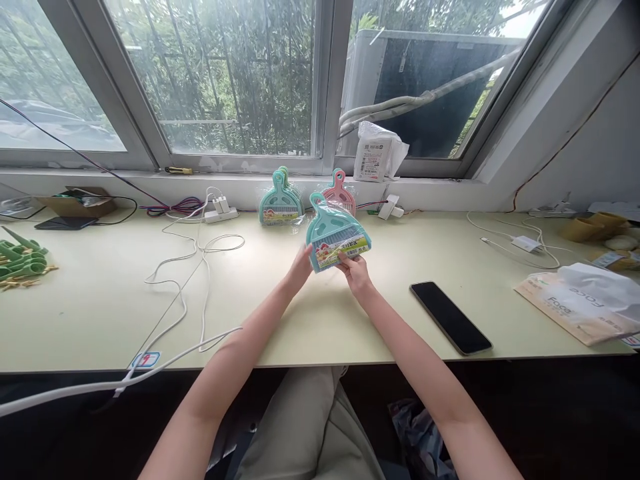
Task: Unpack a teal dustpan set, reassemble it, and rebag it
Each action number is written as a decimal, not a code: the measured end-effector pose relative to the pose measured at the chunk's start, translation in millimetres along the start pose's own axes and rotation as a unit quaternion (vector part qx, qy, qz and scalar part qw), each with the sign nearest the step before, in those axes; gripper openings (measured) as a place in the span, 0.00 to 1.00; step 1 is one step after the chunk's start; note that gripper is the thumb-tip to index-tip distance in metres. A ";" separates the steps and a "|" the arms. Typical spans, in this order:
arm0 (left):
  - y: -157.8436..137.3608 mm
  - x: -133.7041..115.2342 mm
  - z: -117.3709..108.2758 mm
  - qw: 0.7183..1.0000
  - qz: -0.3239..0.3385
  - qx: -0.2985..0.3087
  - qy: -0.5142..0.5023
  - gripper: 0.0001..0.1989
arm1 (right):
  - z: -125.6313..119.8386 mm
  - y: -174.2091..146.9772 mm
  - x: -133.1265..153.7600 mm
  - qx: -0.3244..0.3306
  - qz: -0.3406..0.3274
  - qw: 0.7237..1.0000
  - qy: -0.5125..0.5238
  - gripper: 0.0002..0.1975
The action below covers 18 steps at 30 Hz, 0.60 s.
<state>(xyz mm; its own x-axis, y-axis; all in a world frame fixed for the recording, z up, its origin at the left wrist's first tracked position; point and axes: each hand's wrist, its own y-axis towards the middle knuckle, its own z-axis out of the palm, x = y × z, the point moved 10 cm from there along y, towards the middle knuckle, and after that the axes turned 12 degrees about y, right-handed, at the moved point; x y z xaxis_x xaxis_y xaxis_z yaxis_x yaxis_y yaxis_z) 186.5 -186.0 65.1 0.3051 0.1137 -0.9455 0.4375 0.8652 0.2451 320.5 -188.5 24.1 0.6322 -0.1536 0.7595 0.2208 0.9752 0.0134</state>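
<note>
The left hand [301, 268] pinches the side of a wrapped turquoise dustpan set [331, 225], the right hand [356, 273] its lower edge, over a pale worktop [380, 320]; a pink dustpan set [340, 188] stands behind, a black phone [451, 317] nearby.

left arm [235, 363]: reaching forward | right arm [425, 377]: reaching forward | left fingers [306, 255]: gripping | right fingers [345, 262]: gripping

Pale table [330, 327] bears phone [451, 317], tissue pack [570, 305], charger [527, 244], wrapped dustpans [280, 199] at back, green pieces [31, 267], likely plastic.
</note>
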 end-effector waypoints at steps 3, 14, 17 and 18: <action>-1.7 -11.0 -20.5 1.000 -0.004 -0.023 -0.011 0.43 | 8.4 -1.1 -9.7 0.034 0.030 0.999 -0.016 0.19; -12.0 -47.1 -48.0 0.994 0.046 -0.045 0.086 0.55 | 26.6 -6.4 -18.6 0.126 0.073 0.989 -0.013 0.23; -14.6 -58.0 -48.1 0.993 0.059 -0.055 0.089 0.52 | 38.0 -15.9 -28.3 0.175 0.104 0.978 -0.045 0.23; -16.0 -61.1 -45.9 0.991 0.057 -0.059 0.107 0.50 | 42.1 -20.2 -31.0 0.192 0.114 0.973 -0.058 0.24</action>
<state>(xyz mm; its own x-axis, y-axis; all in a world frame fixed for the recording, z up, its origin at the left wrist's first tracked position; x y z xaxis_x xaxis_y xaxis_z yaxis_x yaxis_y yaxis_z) 122.0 -184.4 109.1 0.1543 0.3033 -0.9403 0.3049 0.8906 0.3373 265.1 -196.7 27.6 0.5392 0.0706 0.8392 -0.2226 0.9730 0.0611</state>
